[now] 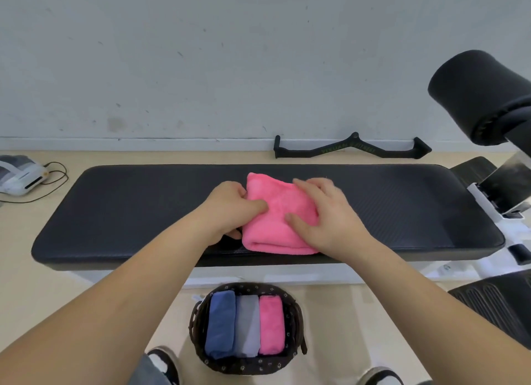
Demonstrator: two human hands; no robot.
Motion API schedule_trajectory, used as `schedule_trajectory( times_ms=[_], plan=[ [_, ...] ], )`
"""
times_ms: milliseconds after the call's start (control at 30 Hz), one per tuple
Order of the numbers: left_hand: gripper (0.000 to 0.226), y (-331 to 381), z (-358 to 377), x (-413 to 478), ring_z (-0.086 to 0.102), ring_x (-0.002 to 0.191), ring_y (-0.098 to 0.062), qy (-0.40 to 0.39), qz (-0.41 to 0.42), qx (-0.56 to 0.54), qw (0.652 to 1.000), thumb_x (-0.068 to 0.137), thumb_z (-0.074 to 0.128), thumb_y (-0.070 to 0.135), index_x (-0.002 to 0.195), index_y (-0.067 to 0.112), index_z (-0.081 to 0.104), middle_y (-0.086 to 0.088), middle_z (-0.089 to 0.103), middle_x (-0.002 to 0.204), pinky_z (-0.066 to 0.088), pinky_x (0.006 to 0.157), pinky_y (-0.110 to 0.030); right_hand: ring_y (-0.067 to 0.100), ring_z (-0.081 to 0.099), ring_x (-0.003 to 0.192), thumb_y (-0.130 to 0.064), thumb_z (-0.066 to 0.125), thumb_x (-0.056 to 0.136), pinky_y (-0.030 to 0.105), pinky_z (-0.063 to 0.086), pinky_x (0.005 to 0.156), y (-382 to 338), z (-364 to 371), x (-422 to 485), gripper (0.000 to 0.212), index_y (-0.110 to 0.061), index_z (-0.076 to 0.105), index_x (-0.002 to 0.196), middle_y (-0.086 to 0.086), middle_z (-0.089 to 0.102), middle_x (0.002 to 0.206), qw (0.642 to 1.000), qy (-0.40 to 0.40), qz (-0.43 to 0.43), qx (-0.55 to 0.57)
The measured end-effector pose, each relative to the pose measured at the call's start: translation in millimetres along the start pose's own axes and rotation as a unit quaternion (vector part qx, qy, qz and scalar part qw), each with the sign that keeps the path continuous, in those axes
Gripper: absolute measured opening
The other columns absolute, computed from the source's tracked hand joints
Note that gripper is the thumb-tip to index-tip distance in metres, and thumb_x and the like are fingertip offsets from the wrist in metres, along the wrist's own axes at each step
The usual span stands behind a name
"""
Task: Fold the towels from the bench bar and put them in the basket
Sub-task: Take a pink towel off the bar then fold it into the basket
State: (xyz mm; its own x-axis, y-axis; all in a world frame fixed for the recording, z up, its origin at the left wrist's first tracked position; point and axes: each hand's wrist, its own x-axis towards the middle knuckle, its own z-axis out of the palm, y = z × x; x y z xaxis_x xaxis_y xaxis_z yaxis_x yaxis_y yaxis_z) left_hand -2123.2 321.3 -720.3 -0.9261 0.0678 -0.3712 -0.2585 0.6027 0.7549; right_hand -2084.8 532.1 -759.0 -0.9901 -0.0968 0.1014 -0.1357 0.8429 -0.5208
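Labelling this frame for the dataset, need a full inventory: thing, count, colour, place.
pink towel on bench: 1, pink, folded, middle of the bench pad
bench pad: 1, black, across the centre
basket: 1, dark with a small pattern, on the floor in front of the bench
folded towels in basket: 3, blue, grey, pink, side by side, left to right
cable handle bar: 1, black, on the floor by the wall
foam roller pad: 1, black, upper right
white device with cable: 1, floor, far left
shoes: 2, dark and white, bottom edge
left hand: on the towel's left edge
right hand: flat on the towel's right side
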Motion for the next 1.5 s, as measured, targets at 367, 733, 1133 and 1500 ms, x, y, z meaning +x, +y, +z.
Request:
schedule_trajectory(
  times_ms=[367,733,1133,1500],
  plan=[
    [0.039,23,31,-12,0.067,0.099,-0.014,0.041,0.08,-0.067,0.994,0.08,0.078,0.033,0.113,0.026,0.058,0.003,0.064,0.111,0.056,0.076,-0.032,0.024,0.008,0.153,-0.091,0.043,0.049,0.043,0.008,0.126,-21,21,-4,0.116,-0.043,0.03,0.154,0.0,0.016,0.163,0.994,-0.095,0.056,-0.028],
    [0.009,31,64,-15,0.049,0.071,-0.019,0.017,0.225,0.209,0.951,0.084,0.057,0.003,0.093,0.007,0.057,0.004,0.046,0.084,0.044,0.062,-0.031,0.012,0.053,0.068,-0.011,0.057,0.087,0.032,0.051,0.069,4,-30,-10,0.025,-0.024,0.077,0.096,0.011,0.069,0.079,0.972,-0.088,0.136,0.17],
    [0.034,1,45,-46,0.077,0.086,-0.017,-0.076,0.013,-0.086,0.993,0.074,0.089,0.022,0.103,0.014,0.072,-0.002,0.079,0.095,0.065,0.075,-0.036,0.023,0.073,0.072,-0.027,0.066,0.099,0.048,0.064,0.082,-18,-27,-41,0.028,-0.003,0.074,0.09,0.021,0.076,0.088,0.927,-0.135,0.175,0.302],
    [0.036,-83,45,-97,0.071,0.095,-0.023,-0.187,-0.072,-0.203,0.958,0.084,0.062,0.002,0.119,0.011,0.07,-0.015,0.075,0.113,0.057,0.089,-0.043,0.016,0.071,0.091,-0.046,0.07,0.094,0.043,0.059,0.096,-35,40,-123,0.041,-0.015,0.069,0.121,-0.003,0.077,0.099,0.838,-0.321,0.236,0.373]
  ],
)
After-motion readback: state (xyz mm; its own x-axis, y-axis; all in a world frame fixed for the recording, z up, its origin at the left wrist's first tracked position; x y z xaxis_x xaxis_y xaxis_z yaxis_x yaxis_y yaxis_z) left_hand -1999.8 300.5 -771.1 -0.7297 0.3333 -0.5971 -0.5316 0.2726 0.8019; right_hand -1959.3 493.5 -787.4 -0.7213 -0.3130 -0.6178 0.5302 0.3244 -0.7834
